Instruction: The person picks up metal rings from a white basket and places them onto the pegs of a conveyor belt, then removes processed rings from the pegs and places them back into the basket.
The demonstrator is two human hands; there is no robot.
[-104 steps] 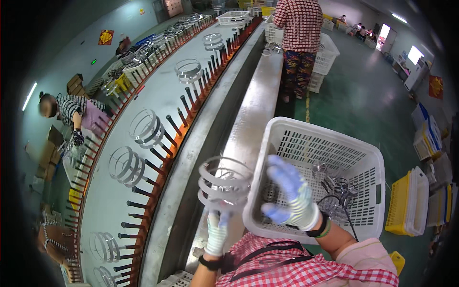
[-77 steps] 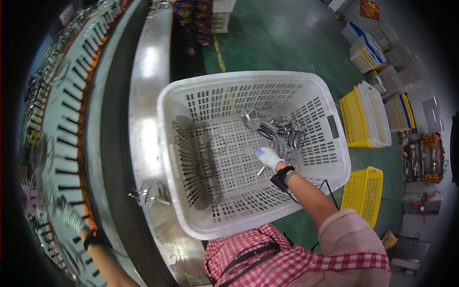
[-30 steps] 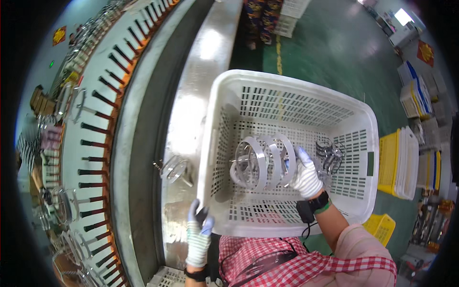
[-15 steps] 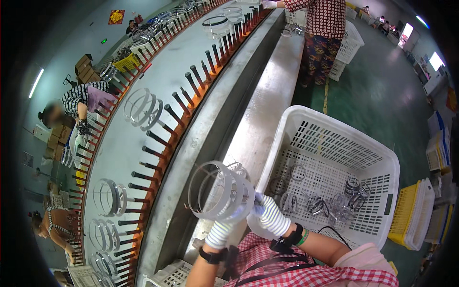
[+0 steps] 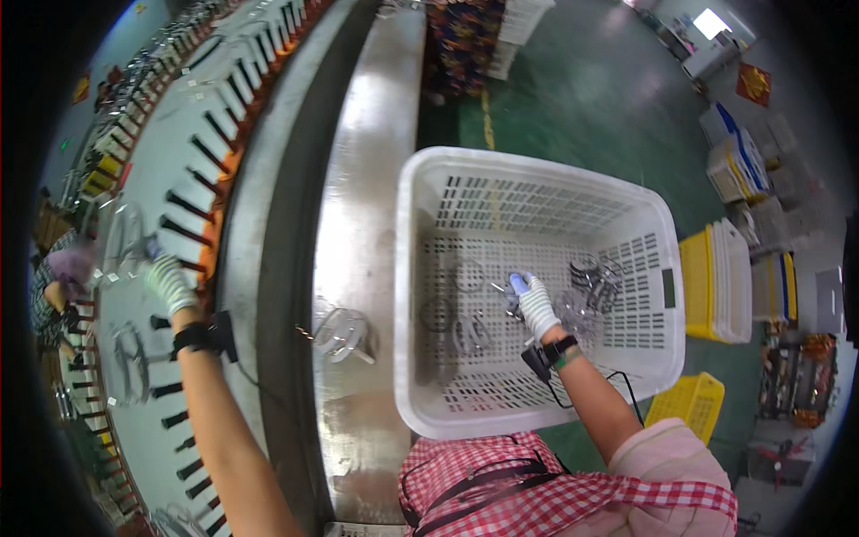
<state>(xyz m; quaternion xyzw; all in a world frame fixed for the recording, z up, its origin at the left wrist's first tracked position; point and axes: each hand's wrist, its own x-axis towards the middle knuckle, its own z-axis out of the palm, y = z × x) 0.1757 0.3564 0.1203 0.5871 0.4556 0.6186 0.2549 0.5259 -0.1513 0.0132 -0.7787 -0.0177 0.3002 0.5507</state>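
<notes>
- Has the left hand (image 5: pixel 168 277) out over the black-pegged line (image 5: pixel 186 206), beside a pale hooped frame (image 5: pixel 132 240); too blurred to tell finger spread or grip.
- Has the right hand (image 5: pixel 537 309) inside the white slatted basket (image 5: pixel 537 163), with fingers partly curled near small metal parts (image 5: pixel 595 282); impossible to tell whether gripping any.
- Has a metal ring piece (image 5: pixel 338 335) lying on the steel ledge (image 5: pixel 358 179), between basket and line, apart from both hands.

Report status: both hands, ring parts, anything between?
Left hand at conveyor pegs, grip unclear. Right hand inside white basket, near ring parts, grip unclear. Ring piece on metal ledge between hands.
</notes>
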